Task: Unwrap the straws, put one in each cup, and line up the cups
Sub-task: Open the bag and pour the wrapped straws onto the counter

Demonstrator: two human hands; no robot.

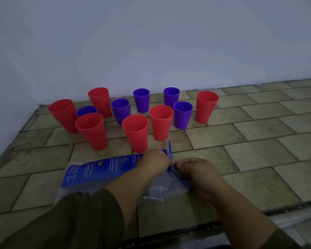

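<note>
Two hands at the straw pack [97, 171] on a tiled desk [258, 155].
Six red cups [136, 133] and five purple cups [182, 114] stand upright and scattered by the wall. The blue pack lies flat just in front of them. The left hand [154, 162] and right hand [199, 175] meet at its right end, fingers [182, 163] curled, pinching the wrapper.

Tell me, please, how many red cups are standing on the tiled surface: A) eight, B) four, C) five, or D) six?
D: six red cups stand upright on the tiles among five purple cups, while the left hand and the right hand pinch the blue straw packet.
</note>
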